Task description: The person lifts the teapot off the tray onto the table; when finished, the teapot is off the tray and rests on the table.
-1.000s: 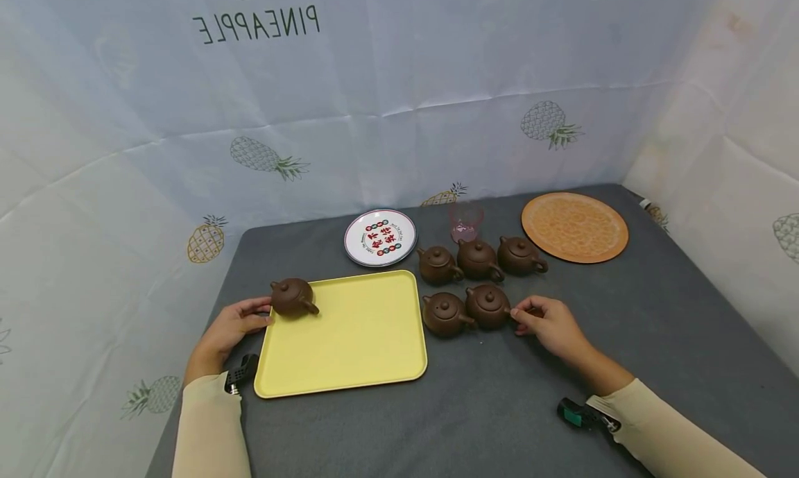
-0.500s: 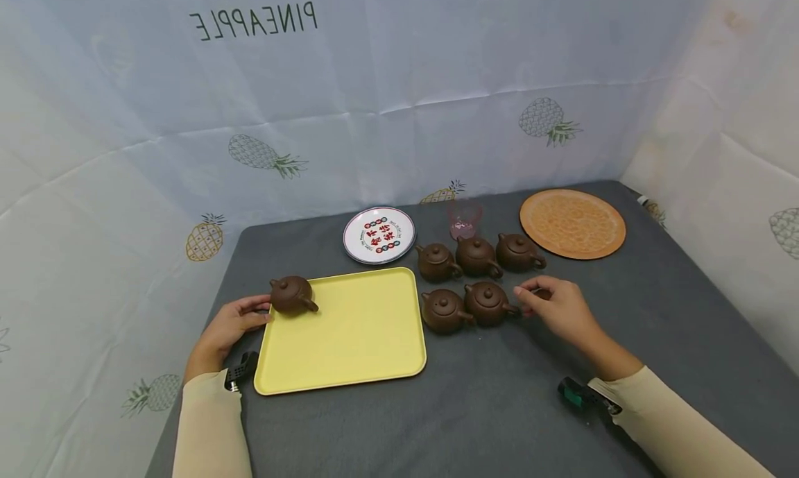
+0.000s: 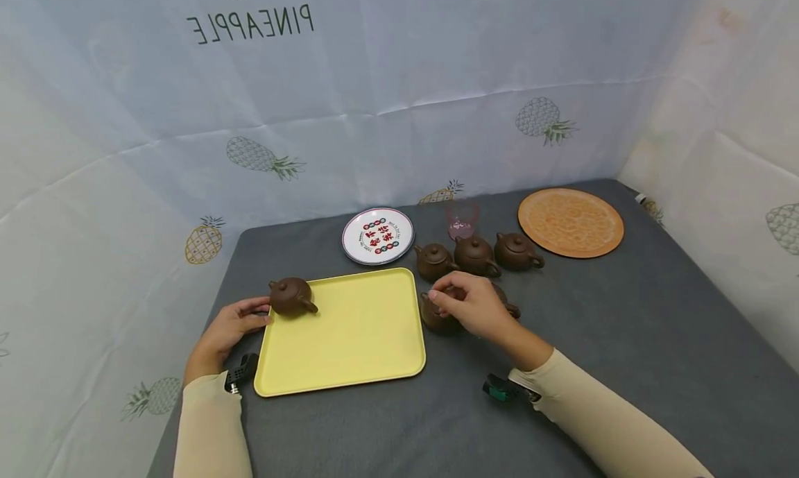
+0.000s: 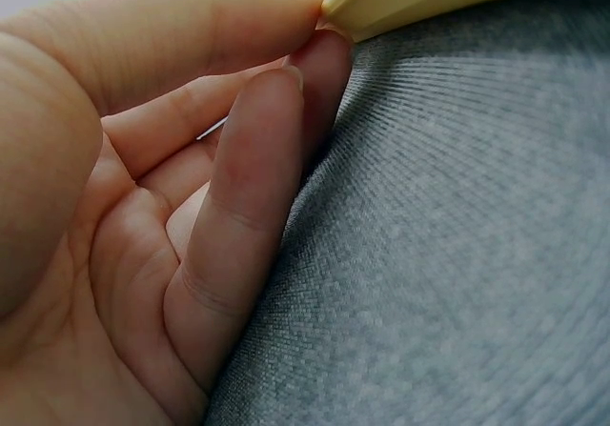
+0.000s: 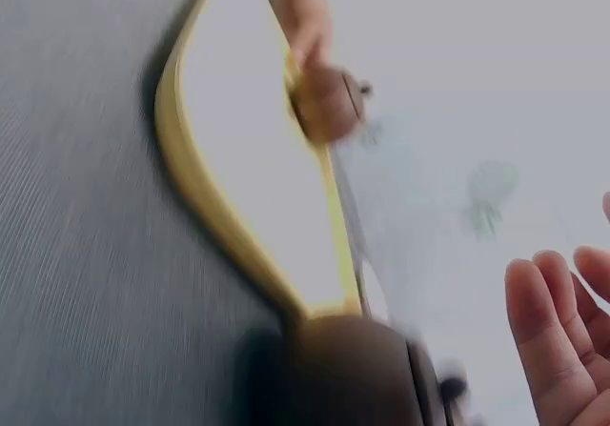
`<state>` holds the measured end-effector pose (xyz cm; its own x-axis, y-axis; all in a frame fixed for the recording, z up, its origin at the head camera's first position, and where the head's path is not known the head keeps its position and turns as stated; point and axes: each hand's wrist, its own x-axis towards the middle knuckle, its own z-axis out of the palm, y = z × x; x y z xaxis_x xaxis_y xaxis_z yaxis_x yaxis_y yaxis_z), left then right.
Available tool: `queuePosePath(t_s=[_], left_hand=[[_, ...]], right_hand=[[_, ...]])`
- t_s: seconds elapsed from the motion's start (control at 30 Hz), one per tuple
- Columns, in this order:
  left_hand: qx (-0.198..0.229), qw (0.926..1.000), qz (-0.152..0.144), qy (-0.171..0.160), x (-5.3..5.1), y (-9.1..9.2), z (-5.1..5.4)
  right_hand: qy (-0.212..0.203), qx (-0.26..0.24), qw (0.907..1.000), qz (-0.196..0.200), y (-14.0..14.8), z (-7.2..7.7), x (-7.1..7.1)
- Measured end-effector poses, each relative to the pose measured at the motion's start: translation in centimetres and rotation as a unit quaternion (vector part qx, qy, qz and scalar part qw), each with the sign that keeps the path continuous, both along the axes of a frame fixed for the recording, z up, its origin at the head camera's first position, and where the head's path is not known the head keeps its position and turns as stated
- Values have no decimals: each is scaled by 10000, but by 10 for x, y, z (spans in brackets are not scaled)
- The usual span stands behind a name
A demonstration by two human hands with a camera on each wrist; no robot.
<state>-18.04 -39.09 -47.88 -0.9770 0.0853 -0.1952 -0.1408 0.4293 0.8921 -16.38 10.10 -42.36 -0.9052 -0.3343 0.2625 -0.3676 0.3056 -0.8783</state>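
Note:
At the left edge of the yellow tray (image 3: 349,332), my left hand (image 3: 226,331) pinches the rim between thumb and fingers, as the left wrist view shows up close. A brown teapot (image 3: 290,296) stands on the tray's back left corner, right by those fingers. My right hand (image 3: 477,307) hovers over the front pair of teapots and holds nothing; its fingers are loosely bent. It partly hides the near-left teapot (image 3: 435,316) and most of the teapot (image 3: 510,306) beside it. In the right wrist view, a blurred teapot (image 5: 353,378) sits below the fingers.
Behind the front pair stand a left teapot (image 3: 433,261), a middle teapot (image 3: 474,254) and a right teapot (image 3: 515,250). A white plate (image 3: 378,235) with red print, a pink clear cup (image 3: 462,221) and a round orange-brown board (image 3: 571,221) lie along the back of the grey-covered table (image 3: 624,339).
My right hand has let go of the front right teapot's handle, lifted off and swung left over the front left teapot. The left hand and the tray have stayed in place.

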Motion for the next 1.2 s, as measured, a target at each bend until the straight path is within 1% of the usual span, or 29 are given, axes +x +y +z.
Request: queuePosePath(t_s=[0.17,0.2,0.27,0.37,0.5,0.63,0.77,0.87,1.03,1.13,1.2], left_hand=[[16,10000,-75,21,2,0,-2],[28,10000,-29,-7,3,-1,-2],[13,10000,20,-58,4,-2,-2],[11,9999,94,-97,5,-3,-1],[-26,10000,46,-70,4,-3,0],[-74,10000,-14,-2,1,-2,1],[-63,10000,-52,31,-1,0,4],[-46,9999,-109,52,-1,0,4],[-131,9998,-129,92,-1,-1,1],[-125,9999,-61,52,-1,-2,-1],[-131,9999,-53,47,-2,-3,-1]], right_hand=[[-194,269,9976,607,-41,2,-5],[-253,333,9966,705,-50,1,-6],[-422,372,9944,899,-68,-1,-11],[-786,312,9905,1083,-95,-6,-19],[-1424,42,9843,1038,-128,-14,-31],[-1851,-150,9785,896,-156,-23,-42],[-1991,-107,9759,890,-180,-32,-51],[-2057,-38,9748,863,-195,-35,-55],[-2279,-54,9703,815,-220,-38,-56],[-2410,-99,9669,835,-232,-39,-54],[-2423,-132,9665,834,-237,-40,-53]])
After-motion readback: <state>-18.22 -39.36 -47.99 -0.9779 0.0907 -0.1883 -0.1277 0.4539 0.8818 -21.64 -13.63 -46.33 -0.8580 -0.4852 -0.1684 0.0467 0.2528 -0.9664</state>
